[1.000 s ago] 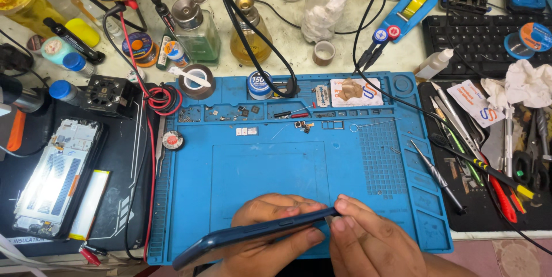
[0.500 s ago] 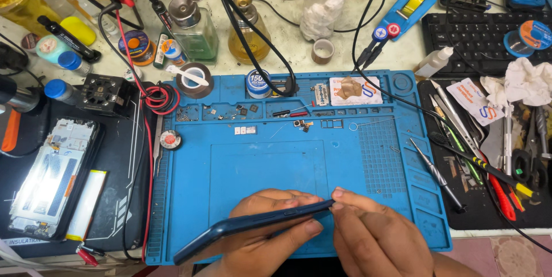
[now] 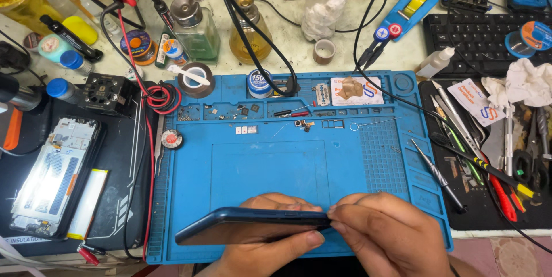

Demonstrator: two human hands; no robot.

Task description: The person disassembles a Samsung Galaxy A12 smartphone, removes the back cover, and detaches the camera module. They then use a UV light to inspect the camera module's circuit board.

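Low in the frame, both hands meet over a dark blue phone [image 3: 253,225], held edge-up just above the near edge of the blue mat [image 3: 299,162]. The left hand [image 3: 270,242] cradles it from beneath, thumb pressed along the near side, fingers curled behind; that grip is closed firmly around the phone's body. The right hand [image 3: 385,234] comes in from lower right, thumb and forefinger pinched tight on the phone's right end; whether a small tool sits in that narrow grip, I cannot tell.

Up the mat, tiny screws and parts [image 3: 241,110] lie scattered in the shallow trays along its top, with a small round tin [image 3: 260,83] at the upper edge. At the left of the frame, on a black pad, an opened phone [image 3: 54,176] lies flat with its insides showing, a slim white strip just beside it. Red and black wires [image 3: 161,96] coil near the mat's upper left corner. Across the top of the tabletop stand two glass bottles [image 3: 198,33]. To the right, a screwdriver [image 3: 437,176] rests on the mat's edge, and tweezers and other tools [image 3: 489,156] lie on a black mat below a keyboard [image 3: 477,35].
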